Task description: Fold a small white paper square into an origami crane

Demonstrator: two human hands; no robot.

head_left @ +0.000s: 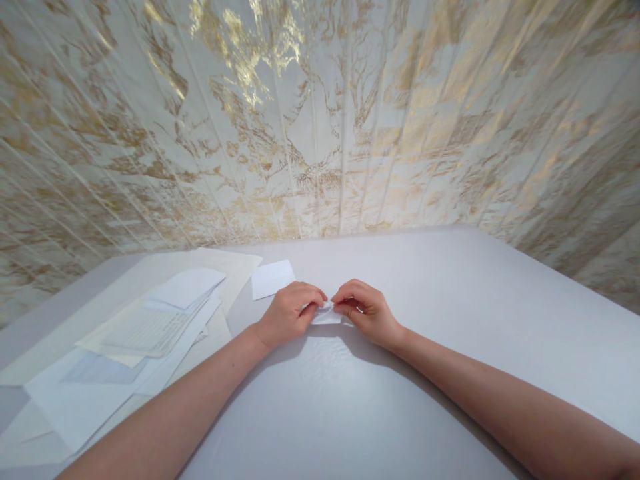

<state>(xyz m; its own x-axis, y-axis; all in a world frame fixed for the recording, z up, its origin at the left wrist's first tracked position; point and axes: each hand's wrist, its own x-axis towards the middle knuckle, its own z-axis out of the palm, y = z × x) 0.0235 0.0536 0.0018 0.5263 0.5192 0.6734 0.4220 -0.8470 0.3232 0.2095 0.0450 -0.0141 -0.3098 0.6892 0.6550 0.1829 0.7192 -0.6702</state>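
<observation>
Between my two hands is a small piece of white paper (327,316), with a raised or curled upper edge. My left hand (290,310) pinches it from the left side, thumb and fingertips together. From the right, my right hand (367,312) pinches the same paper near its upper right corner. The fingertips of both hands almost meet at the paper's top edge. The paper is held close above the table, and its ends are partly hidden by my fingers. Just beyond my left hand lies a flat white sheet (273,279).
On the left, a loose pile of papers and envelopes (85,400) spreads across the pale table (320,413). A sheet with lines of writing (150,331) and a white envelope (187,287) lie on top. Behind the table hangs a white-and-gold patterned curtain (320,133).
</observation>
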